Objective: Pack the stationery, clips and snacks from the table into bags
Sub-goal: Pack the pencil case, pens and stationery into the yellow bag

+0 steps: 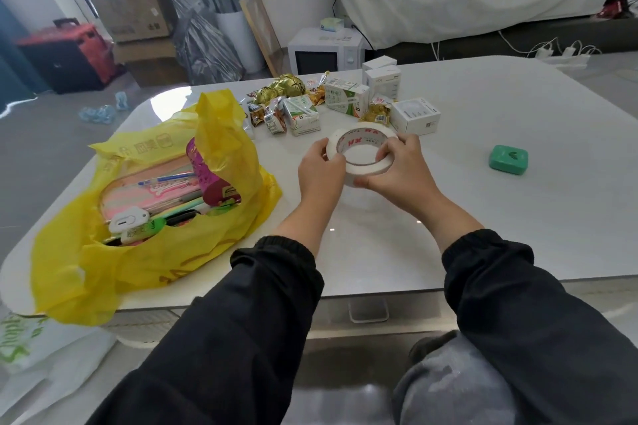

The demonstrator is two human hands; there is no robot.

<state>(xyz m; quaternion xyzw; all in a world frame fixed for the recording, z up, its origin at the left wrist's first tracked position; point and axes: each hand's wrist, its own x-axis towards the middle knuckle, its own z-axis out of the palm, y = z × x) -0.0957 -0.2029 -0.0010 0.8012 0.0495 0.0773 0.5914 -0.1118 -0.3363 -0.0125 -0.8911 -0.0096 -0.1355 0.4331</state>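
Observation:
A wide roll of white tape is held above the middle of the white table. My left hand grips its left side and my right hand grips its right side. To the left lies an open yellow plastic bag holding pens, notebooks, a purple packet and a white correction tape. At the back of the table sit gold-wrapped snacks, small drink cartons and white boxes.
A green case lies at the right of the table. A white plastic bag with green print lies on the floor at the lower left. Behind the table stand a small microwave, cardboard boxes, a plant pot and a red case.

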